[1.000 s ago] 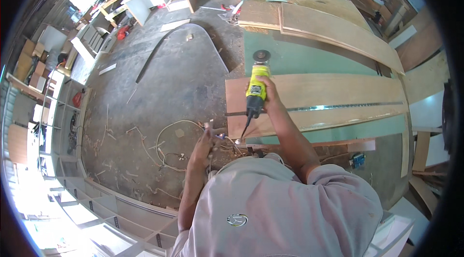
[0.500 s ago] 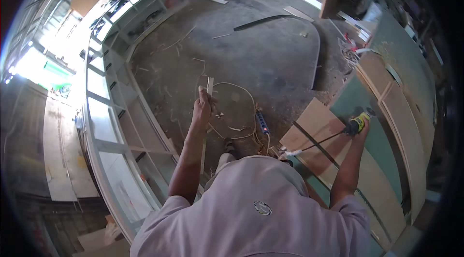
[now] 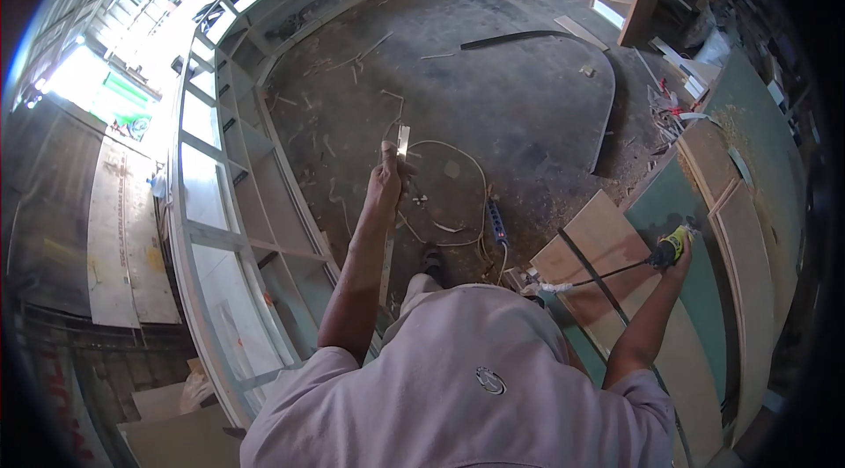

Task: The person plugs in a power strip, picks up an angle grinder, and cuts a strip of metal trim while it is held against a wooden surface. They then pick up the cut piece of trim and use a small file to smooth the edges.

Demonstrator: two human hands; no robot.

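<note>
The thin strip (image 3: 403, 138) is pinched by the left hand (image 3: 387, 176), thumb up, and is held out over the floor (image 3: 519, 98); a second ago that hand was seen closer to the shirt (image 3: 458, 371). The yellow grinder (image 3: 672, 245) is gripped by the right hand (image 3: 677, 262) above the green sheet (image 3: 656, 195). It was seen near the middle before, but the view has been turned, and its disc is seen poorly now.

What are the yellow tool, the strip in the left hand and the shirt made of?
Tool: probably a plastic casing, yellow and black, gloss unclear. Strip: maybe smooth metal, because light glints off it. Shirt: matte cloth, with soft creases.
</note>
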